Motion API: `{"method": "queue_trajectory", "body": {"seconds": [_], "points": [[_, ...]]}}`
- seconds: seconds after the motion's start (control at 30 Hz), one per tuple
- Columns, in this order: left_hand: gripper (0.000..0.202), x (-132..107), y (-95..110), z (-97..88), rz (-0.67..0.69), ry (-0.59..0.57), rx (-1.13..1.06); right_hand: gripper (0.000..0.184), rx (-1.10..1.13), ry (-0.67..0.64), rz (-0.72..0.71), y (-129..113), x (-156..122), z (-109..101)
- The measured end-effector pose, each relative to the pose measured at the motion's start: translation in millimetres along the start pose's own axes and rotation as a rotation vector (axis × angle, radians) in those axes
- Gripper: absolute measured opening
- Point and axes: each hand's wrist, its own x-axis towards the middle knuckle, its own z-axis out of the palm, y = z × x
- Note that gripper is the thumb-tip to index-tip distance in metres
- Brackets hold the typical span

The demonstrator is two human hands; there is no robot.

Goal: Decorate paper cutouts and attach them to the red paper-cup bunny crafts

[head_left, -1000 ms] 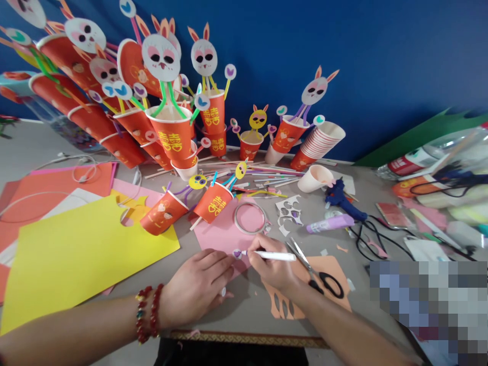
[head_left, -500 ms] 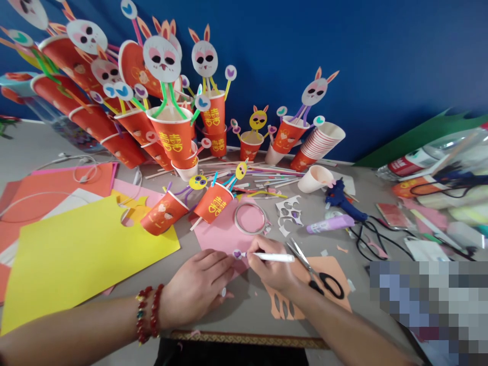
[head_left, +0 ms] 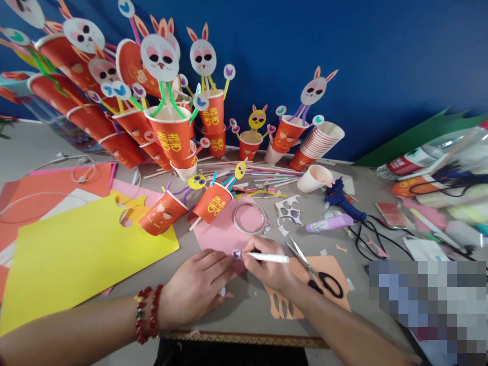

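My right hand [head_left: 267,267] pinches a white marker [head_left: 273,258], its tip on a small white paper disc [head_left: 236,252] with a purple shape on it. Flat on the table, my left hand [head_left: 194,284] has its fingers stretched out, the fingertips against the disc's left edge. A second small white disc [head_left: 223,292] shows by the left thumb. Under the drawn disc lies pink paper [head_left: 209,236], and a ring-shaped roll [head_left: 249,218] rests on that sheet. Scissors [head_left: 312,274] lie spread on peach paper [head_left: 337,267] to the right of my right hand.
Red paper cups [head_left: 173,142] with rabbit figures crowd the back left. A yellow sheet [head_left: 91,259] covers the left side. A glue gun [head_left: 345,201], a purple tube [head_left: 330,223], a cup stack [head_left: 322,145] and white paper scraps [head_left: 288,213] are to the right.
The marker and my right hand have shifted slightly left, bringing the tip further over the disc. My left hand stays in place.
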Motion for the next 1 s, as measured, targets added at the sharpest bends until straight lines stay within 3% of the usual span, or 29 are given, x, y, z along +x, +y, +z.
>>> {"method": "queue_trajectory", "body": {"seconds": [1.0], "points": [[0.042,1.2,0.0,-1.3,0.003,-0.007,0.003,0.013,0.000,-0.004,-0.012,-0.9,0.9,-0.3]]}}
